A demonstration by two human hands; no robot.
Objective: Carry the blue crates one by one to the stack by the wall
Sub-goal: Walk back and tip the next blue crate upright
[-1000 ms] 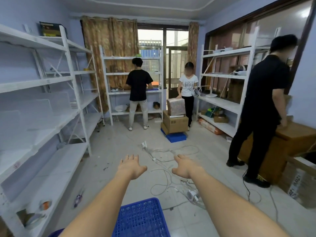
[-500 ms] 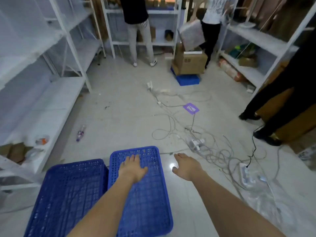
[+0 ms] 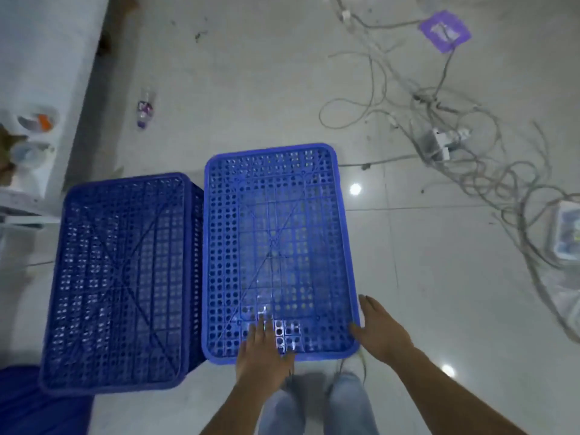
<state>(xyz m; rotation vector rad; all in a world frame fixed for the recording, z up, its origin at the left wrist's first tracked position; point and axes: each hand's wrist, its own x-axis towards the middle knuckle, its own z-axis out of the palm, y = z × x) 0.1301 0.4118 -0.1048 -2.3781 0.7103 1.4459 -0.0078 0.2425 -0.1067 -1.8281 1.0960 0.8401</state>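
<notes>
From the head camera, looking almost straight down: a pale, glossy tiled floor (image 3: 282,73) with ceiling-light glare spots, grout lines and a few specks of dirt. At the left edge runs a white shelf (image 3: 40,58) carrying some small containers, too blurred to tell what they are. A small plastic bottle (image 3: 145,108) lies on the tiles near the shelf. To the upper right sprawls a tangle of grey cables (image 3: 439,120) with a power strip among them, and a purple packet (image 3: 445,30) lies at the top right.

2 blue perforated crates stand side by side on the floor, upside down (their ribbed undersides face the camera). The right crate (image 3: 276,246) is nearer the middle of the view, and the left crate (image 3: 122,277) touches or nearly touches it along the long side. A further patch of blue (image 3: 37,403) fills the bottom left corner; what it is cannot be told.

The left hand (image 3: 263,356) lies palm down on the near end of the right crate, fingers straight and slightly spread, gripping nothing. The right hand (image 3: 381,331) is set against that crate's near right corner, thumb touching the rim, fingers extended and close together, not curled around anything. Both forearms reach in from the bottom edge, above jeans-clad legs (image 3: 317,406).
</notes>
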